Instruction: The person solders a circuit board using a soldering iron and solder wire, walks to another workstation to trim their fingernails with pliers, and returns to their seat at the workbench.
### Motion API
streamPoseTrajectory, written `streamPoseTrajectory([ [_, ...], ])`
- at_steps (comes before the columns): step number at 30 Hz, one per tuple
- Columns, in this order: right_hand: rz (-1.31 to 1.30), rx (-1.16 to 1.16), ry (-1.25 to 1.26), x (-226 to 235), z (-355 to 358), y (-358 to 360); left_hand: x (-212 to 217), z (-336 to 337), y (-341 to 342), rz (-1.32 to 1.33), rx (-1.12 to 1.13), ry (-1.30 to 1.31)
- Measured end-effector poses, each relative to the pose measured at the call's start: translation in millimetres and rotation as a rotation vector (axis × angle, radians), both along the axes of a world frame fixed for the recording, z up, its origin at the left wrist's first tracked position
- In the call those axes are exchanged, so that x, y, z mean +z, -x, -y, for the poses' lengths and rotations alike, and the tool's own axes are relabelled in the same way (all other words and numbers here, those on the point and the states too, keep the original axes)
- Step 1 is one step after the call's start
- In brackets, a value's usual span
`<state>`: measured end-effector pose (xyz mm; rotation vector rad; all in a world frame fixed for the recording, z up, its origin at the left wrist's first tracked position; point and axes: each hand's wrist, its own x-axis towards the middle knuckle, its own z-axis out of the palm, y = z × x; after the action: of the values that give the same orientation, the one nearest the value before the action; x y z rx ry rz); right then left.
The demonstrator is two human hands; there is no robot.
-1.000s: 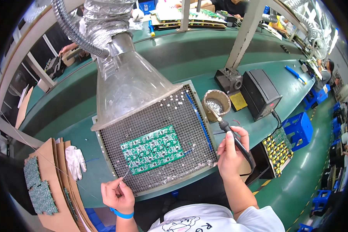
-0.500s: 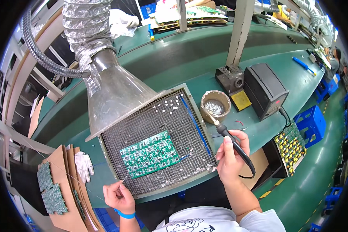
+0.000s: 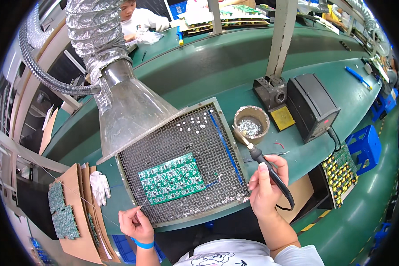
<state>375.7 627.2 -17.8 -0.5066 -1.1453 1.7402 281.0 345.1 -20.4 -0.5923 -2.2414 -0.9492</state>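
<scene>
My right hand (image 3: 267,186) is wrapped around the black handle of a soldering iron (image 3: 272,170). The metal tip points away from me and lies over the left rim of a round brown pot (image 3: 258,138) with silvery solder scraps inside; whether it touches the rim I cannot tell. Thumb and fingertips of my left hand (image 3: 136,224) pinch a thin solder wire (image 3: 144,203), whose end reaches the near left corner of a green circuit board panel (image 3: 171,178). That panel, covered in small components, lies flat on a metal mesh tray (image 3: 208,153).
A clear fume hood (image 3: 133,108) overhangs the tray's left side. Beyond the pot stand an iron holder with yellow sponge (image 3: 282,118) and a black soldering station (image 3: 314,106). White gloves (image 3: 100,188) and cardboard with boards (image 3: 75,213) are left. A co-worker (image 3: 142,22) sits across.
The soldering iron's tip has shifted slightly left across the pot toward its rim. My left hand stays by the board's corner. A co-worker has come into view across the bench.
</scene>
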Motion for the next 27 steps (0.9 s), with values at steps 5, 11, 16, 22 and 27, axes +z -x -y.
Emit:
streamPoseTrajectory([
  [5, -0.004, -0.002, -0.008, -1.4, -0.3, 0.1, 1.4, -1.5, -0.6, 0.001, 0.01, 0.007],
  [11, -0.012, -0.004, -0.02, -1.6, -0.1, 0.4, 1.5, 0.3, 0.4, -0.013, 0.002, 0.028],
  [16, -0.008, -0.007, -0.025, -2.5, 0.7, 2.3, 1.3, 0.4, 1.0, 0.013, -0.007, 0.016],
  [22, 0.004, -0.018, -0.048, -2.9, -0.4, 2.0, 3.2, -1.8, 0.1, 0.032, -0.01, 0.002],
  [27, 0.025, -0.026, -0.051, -0.3, -0.8, -1.4, 5.2, -4.3, -2.5, 0.052, -0.008, -0.02],
])
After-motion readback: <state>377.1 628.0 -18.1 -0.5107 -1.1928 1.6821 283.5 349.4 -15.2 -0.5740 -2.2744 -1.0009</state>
